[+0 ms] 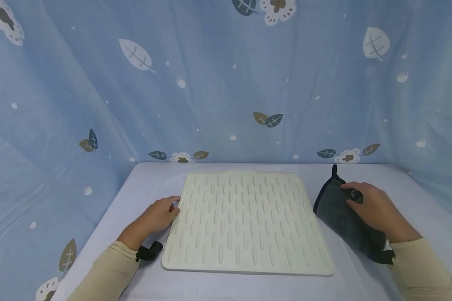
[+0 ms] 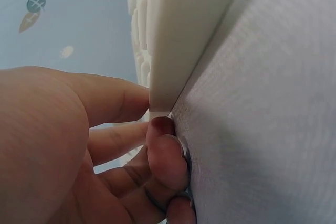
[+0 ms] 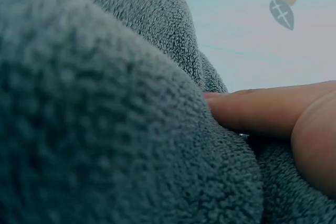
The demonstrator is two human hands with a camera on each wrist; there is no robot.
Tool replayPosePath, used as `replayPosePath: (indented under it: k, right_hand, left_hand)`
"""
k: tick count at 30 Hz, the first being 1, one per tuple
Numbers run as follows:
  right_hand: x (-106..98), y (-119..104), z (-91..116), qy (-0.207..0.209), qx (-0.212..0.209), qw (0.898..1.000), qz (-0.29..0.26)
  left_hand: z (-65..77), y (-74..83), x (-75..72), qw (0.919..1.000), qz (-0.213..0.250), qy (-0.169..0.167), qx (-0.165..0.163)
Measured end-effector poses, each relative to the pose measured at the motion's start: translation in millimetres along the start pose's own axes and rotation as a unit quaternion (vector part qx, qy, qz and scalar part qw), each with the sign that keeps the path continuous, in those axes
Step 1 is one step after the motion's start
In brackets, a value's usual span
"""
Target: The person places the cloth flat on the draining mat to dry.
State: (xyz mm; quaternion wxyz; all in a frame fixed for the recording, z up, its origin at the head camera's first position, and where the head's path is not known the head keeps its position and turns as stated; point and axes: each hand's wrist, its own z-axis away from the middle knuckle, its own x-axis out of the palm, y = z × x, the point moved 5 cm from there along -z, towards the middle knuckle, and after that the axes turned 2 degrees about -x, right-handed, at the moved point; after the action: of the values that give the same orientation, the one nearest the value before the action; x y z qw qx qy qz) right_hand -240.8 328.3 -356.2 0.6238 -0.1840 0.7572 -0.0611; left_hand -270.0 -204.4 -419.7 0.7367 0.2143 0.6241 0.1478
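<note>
A cream drying mat [image 1: 245, 225] with rows of raised oval ribs lies flat on the white-covered table. At its left edge, the thumb and curled fingers of my left hand [image 1: 159, 216] hold the rim; the left wrist view has the fingertips right at the mat's side wall [image 2: 181, 40], low by the tablecloth. Right of the mat is a dark grey plush hand towel [image 1: 335, 209] with black trim and a hanging loop. My right hand [image 1: 374, 209] grips it from above, a fold between thumb and fingers. Close plush fabric [image 3: 105, 119] fills much of the right wrist view.
The white tablecloth [image 1: 143, 188] extends around the mat. Blue curtain fabric [image 1: 211, 83] printed with leaves and flowers stands behind the table and along both sides. Black wrist straps [image 1: 149, 251] sit at the beige sleeves [image 1: 105, 271].
</note>
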Motion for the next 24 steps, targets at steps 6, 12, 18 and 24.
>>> replayPosePath:
  k: [6, 12, 18, 24]
  right_hand:
    - [-4.2, -11.9, 2.6, 0.028, -0.014, 1.000, -0.003]
    - [-8.5, -25.0, 5.3, 0.067, -0.033, 0.997, -0.008]
    - [-10.9, -35.6, 7.4, 0.083, -0.035, 0.996, -0.014]
    - [-16.3, -49.2, 11.8, 0.127, -0.061, 0.990, -0.016]
  left_hand:
    - [0.7, -0.3, 0.5, 1.0000, -0.001, -0.001, 0.001]
    - [3.8, -0.1, 0.1, 1.0000, 0.000, -0.004, -0.005]
    - [5.3, 0.1, -0.1, 0.9999, -0.001, -0.008, -0.008]
    - [4.4, 0.7, -0.7, 0.9999, -0.004, -0.009, -0.007]
